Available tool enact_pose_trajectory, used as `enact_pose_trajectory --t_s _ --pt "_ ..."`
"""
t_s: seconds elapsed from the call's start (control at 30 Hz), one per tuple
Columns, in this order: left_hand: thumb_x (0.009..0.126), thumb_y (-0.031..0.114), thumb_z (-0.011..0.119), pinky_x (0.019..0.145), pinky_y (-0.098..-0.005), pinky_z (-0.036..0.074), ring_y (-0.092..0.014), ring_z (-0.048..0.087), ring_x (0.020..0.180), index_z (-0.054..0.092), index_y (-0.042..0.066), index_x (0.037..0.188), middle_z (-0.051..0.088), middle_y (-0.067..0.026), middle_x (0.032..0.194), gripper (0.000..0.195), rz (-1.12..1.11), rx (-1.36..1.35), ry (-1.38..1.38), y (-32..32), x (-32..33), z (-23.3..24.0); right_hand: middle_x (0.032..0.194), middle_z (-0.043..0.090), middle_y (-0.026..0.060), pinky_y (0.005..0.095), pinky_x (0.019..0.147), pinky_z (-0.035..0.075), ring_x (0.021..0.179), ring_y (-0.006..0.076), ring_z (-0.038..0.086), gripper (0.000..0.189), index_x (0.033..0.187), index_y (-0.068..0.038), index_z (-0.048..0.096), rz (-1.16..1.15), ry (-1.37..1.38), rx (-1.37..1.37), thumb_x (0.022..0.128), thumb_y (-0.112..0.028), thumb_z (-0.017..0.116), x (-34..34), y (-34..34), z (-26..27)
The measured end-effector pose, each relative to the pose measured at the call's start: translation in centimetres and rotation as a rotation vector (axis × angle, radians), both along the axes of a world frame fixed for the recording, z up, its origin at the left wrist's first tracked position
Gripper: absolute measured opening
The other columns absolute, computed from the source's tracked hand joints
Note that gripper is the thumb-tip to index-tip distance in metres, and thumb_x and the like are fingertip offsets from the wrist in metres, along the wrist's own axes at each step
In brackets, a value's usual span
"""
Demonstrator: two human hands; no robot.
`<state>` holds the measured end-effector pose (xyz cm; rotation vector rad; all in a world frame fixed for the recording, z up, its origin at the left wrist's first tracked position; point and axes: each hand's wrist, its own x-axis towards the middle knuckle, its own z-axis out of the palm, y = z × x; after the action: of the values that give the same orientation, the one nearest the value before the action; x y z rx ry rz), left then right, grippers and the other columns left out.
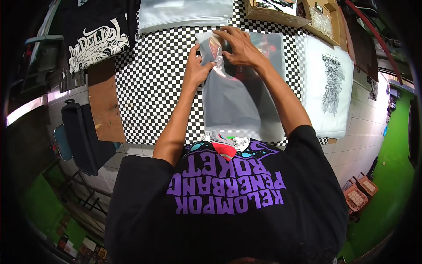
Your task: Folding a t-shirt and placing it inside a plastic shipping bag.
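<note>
In front of me lies a translucent plastic bag (230, 112) with a dark folded item, apparently fabric, inside. Red and pale print shows faintly through its upper part, partly hidden by glare. My left hand (198, 70) holds the bag's upper left edge, its thumb lying over the plastic and its fingers at the side. Across the bag's top edge reaches my right hand (242, 48), fingers bent and thumb apart from them, touching the plastic. Whether it pinches the film cannot be told. The bag's near end meets my shirt front.
A black-and-white checkered cloth (155, 89) covers the table. Clear plastic bags (184, 13) are stacked at the back. A black printed T-shirt (99, 36) lies left, white printed packages (329, 85) lie right. Cardboard boxes (280, 15) stand back right; a dark plastic bin (87, 138) is beyond the left edge.
</note>
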<state>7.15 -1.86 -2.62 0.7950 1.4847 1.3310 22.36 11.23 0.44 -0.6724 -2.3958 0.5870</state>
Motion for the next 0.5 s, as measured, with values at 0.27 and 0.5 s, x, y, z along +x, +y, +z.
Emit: enact_pose_trajectory --t_s 0.27,0.5 --pt "0.090 0.000 0.064 0.073 -0.0292 0.054 -0.015 0.069 0.085 0.042 -0.004 0.138 0.073 -0.0151 0.103 0.053 0.048 -0.127 0.227 -1.0 0.6 -1.3 0.114 0.062 0.0117 0.0468 0.099 0.042 0.111 0.0309 0.059 0.046 0.119 -0.012 0.063 0.123 -0.365 -0.492 0.074 -0.011 0.072 -0.7 2.0 1.3" --pt "0.090 0.007 0.064 0.073 -0.0354 0.053 -0.024 0.069 0.080 0.046 -0.001 0.134 0.072 -0.0168 0.094 0.049 0.269 -0.116 0.463 0.2 2.6 1.2 0.114 0.067 0.0145 0.0365 0.091 0.049 0.106 0.0287 0.064 0.059 0.128 -0.013 0.062 -0.044 -0.152 0.056 0.070 -0.016 0.074 -1.2 1.7 -1.7"
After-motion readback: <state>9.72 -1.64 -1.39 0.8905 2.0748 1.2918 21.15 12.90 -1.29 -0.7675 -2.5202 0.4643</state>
